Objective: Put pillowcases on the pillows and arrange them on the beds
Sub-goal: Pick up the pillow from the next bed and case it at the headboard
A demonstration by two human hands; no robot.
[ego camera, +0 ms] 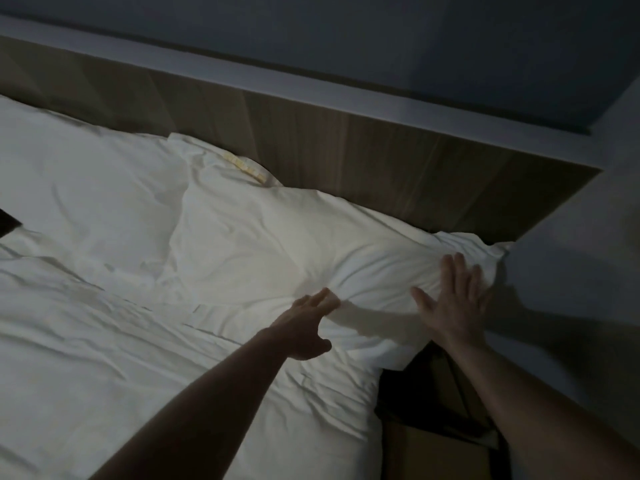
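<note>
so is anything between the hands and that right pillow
Nothing visible. The right hand lies flat on the pillow near its right end, and the left hand touches its front edge.

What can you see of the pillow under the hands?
The pillow is white, plump and creased, in a cloth case. It lies flat at the head of the bed, its far edge against the wooden headboard, with its right end near the bed's edge. The right hand presses flat on that end; the left hand touches its near edge, fingers extended. A second pillow lies beside it on the left.
</note>
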